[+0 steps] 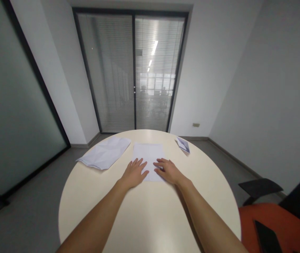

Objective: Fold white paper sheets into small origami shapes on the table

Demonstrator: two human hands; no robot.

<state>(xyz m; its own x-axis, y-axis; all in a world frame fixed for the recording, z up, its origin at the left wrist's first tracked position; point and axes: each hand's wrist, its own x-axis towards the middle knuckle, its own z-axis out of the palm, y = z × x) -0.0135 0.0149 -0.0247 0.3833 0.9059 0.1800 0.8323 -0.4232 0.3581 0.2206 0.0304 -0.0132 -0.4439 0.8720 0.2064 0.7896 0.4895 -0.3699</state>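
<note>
A white sheet of paper (148, 151) lies flat on the round cream table (144, 214), in front of me. My left hand (134, 172) rests over the sheet's left edge, palm down, fingers spread. Over its right edge is my right hand (168, 171), also palm down, with the fingers reaching inward across the paper. Neither hand grips anything. Part of the sheet's sides is hidden beneath the hands.
Creased white sheets (106, 151) lie at the table's left edge. A small folded paper (183, 144) sits at the far right. An orange chair (276, 225) with black armrests stands right of the table. Glass doors (134, 73) with blinds are beyond it.
</note>
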